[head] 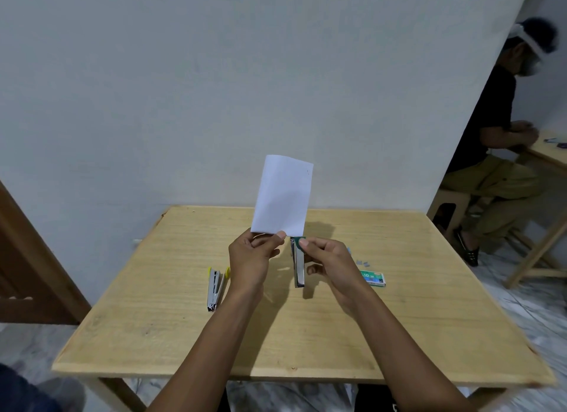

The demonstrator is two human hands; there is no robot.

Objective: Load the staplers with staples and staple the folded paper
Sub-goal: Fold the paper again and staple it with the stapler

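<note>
Your left hand (251, 255) pinches the bottom edge of the folded white paper sheet (283, 197), which stands up in the middle of the frame, above the light wooden table (399, 319). Your right hand (329, 264) grips the green and silver metal stapler (299, 267), with its mouth at the paper's lower right corner. Slide that corner all the way into the mouth, hold the paper flat, then squeeze hard one time. The yellow and silver stapler (214, 289) lies on the table to the left. The small green box of staples (372, 279) lies to the right.
</note>
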